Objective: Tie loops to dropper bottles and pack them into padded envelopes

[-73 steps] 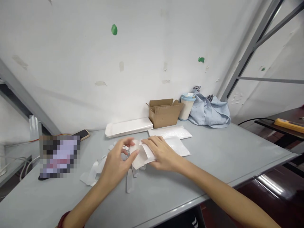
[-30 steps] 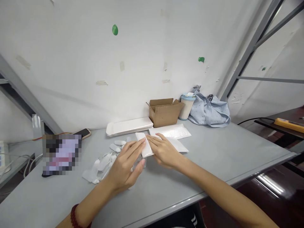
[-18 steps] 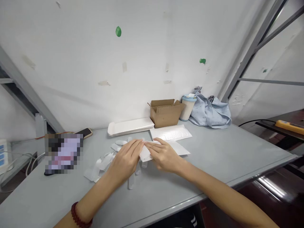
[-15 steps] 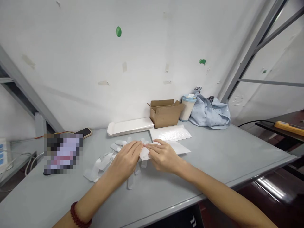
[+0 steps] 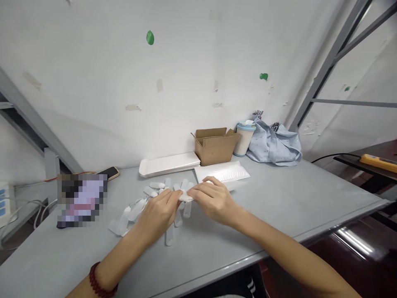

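My left hand [image 5: 163, 209] and my right hand [image 5: 214, 200] meet above the middle of the grey table, thumbs and fingers pinching the end of a white padded envelope [image 5: 186, 196]. The rest of that envelope runs behind my right hand, and a pale part of it shows beyond the knuckles. Beneath and left of my left hand lies a loose pile of small translucent plastic strips [image 5: 136, 211], partly covered by the hand. Another white bubble mailer [image 5: 228, 171] rests flat just behind my right hand.
Along the wall stand a stack of white envelopes [image 5: 169, 164], an open cardboard box [image 5: 217, 150], a cup with a blue lid [image 5: 245, 140] and a light blue fabric bag [image 5: 274, 145]. A dark phone [image 5: 110, 172] and a blurred-out item [image 5: 82, 200] lie at the left.
The held envelope has tilted, so less of its face shows. Both hands still pinch its end, with the fingers slightly shifted. The view has moved a little.
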Motion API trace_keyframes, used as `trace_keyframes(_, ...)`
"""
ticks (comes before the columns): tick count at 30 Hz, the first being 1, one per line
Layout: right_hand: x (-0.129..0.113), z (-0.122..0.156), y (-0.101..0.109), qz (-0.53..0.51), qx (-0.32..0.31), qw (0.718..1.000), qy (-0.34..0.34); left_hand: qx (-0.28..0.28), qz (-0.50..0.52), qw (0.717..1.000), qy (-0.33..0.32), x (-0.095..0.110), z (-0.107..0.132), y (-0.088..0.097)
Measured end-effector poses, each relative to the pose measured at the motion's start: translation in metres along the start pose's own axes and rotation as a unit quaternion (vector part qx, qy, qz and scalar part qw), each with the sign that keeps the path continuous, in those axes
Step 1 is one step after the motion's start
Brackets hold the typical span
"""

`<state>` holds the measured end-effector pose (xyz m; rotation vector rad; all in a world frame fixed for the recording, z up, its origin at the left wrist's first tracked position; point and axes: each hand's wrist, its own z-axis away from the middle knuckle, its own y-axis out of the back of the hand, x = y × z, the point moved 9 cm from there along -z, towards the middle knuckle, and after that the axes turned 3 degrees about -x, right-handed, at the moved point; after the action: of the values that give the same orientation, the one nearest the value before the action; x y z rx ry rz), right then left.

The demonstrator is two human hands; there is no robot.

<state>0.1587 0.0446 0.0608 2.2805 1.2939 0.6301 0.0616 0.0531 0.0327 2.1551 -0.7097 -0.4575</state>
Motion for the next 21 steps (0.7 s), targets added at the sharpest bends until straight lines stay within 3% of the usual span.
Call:
trace_keyframes(2, 0.001, -0.002, 0.009, 0.02, 0.031, 0.999, -0.011, 0.027, 0.048, 0.998, 0.036, -0.008, -0.002, 0.006)
trace_keyframes(5, 0.011, -0.003, 0.03, 0.061, 0.105, 0.99, -0.072, 0.031, 0.159, 0.973, 0.165, -0.034, -0.011, 0.01)
trace_keyframes(7, 0.021, -0.002, 0.039, 0.095, 0.134, 0.978, -0.13, -0.004, 0.259, 0.927, 0.272, -0.051, -0.021, 0.0)
trace_keyframes(10, 0.036, -0.001, 0.038, 0.132, 0.117, 0.967, -0.186, -0.085, 0.439, 0.814, 0.371, -0.054, -0.038, -0.032)
trace_keyframes(12, 0.051, 0.0, 0.025, 0.139, 0.05, 0.966, -0.213, -0.125, 0.49, 0.776, 0.377, -0.047, -0.052, -0.054)
trace_keyframes(14, 0.066, 0.006, 0.002, 0.141, -0.068, 0.958, -0.241, -0.167, 0.529, 0.743, 0.375, -0.037, -0.06, -0.078)
trace_keyframes(18, 0.085, 0.03, -0.038, 0.157, -0.312, 0.895, -0.279, -0.205, 0.581, 0.686, 0.388, -0.028, -0.061, -0.12)
trace_keyframes(21, 0.09, 0.037, -0.043, 0.175, -0.371, 0.865, -0.289, -0.208, 0.588, 0.675, 0.394, -0.033, -0.06, -0.135)
